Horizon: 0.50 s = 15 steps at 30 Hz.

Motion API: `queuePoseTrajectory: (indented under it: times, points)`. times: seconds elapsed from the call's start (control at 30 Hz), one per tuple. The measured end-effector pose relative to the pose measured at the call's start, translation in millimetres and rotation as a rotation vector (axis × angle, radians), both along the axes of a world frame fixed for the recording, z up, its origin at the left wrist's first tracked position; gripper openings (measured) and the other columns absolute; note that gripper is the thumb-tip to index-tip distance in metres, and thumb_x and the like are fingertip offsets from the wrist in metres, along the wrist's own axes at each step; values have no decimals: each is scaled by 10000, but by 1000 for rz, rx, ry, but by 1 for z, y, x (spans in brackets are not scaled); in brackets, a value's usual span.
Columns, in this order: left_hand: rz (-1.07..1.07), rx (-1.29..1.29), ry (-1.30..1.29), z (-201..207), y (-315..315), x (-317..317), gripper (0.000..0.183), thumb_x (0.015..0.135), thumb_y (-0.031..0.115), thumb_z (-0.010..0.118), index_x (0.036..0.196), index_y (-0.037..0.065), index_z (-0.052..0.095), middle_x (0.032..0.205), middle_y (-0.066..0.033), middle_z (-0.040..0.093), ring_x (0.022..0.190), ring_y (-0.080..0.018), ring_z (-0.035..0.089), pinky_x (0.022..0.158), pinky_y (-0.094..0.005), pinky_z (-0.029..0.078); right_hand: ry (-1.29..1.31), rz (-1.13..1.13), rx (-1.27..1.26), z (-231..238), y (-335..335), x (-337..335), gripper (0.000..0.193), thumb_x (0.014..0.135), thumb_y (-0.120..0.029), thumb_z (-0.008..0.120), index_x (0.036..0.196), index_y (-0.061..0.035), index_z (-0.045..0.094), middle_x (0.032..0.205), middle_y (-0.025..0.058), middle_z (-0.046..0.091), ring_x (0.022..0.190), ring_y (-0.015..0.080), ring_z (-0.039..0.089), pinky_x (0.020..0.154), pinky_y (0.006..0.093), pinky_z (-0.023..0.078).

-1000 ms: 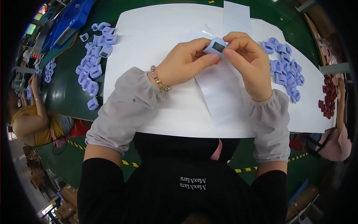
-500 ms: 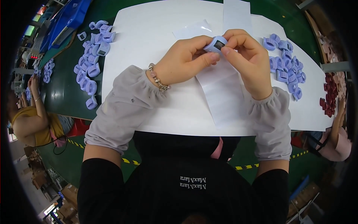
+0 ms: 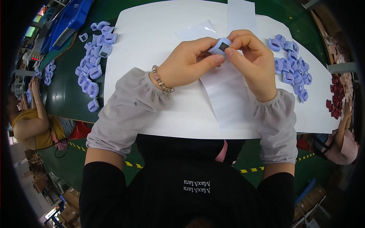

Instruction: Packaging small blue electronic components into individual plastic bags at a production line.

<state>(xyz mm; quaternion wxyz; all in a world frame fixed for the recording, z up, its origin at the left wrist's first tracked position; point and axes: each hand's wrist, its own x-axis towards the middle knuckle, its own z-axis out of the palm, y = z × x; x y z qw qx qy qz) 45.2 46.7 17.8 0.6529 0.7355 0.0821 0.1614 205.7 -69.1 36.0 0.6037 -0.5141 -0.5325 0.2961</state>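
Note:
Above the white sheet (image 3: 152, 41), a lavender ring-shaped device (image 3: 218, 46) with a small dark screen is held in both hands. My left hand (image 3: 184, 62) grips its left side between thumb and fingers. On the other side, the thumb and forefinger of my right hand (image 3: 254, 59) pinch it at the screen's right edge. Whether the right fingertips hold some smaller part is hidden. Under the hands lies a clear, glossy film strip (image 3: 228, 97), with another film piece (image 3: 201, 29) beyond it.
Loose lavender devices (image 3: 94, 60) lie in a pile on the green table at left, and another pile (image 3: 292, 66) rests on the sheet at right. Dark red pieces (image 3: 336, 95) sit farther right. A blue bin (image 3: 70, 24) stands far left. Co-workers sit at both sides.
The device has tilted very slightly in my fingers. Both hands keep nearly the same place and grip.

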Motion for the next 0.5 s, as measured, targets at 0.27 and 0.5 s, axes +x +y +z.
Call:
queuePoseTrajectory:
  times: [0.27,0.5]
  points:
    - [-45,35,24,3,0,1,300,952,98,560,1215,-38,516,1038,-65,601,937,-122,597,850,-267,505,24,-18,-248,12,-3,-3,254,848,-49,644,1091,20,610,949,24,570,843,79,510,744,214,427]
    - [51,161,-49,3,-3,2,300,887,129,634,1147,1,555,965,-103,661,830,-151,648,748,-276,510,51,41,-213,17,-2,-5,234,846,-103,662,1059,-4,657,858,2,604,737,83,488,697,215,427]
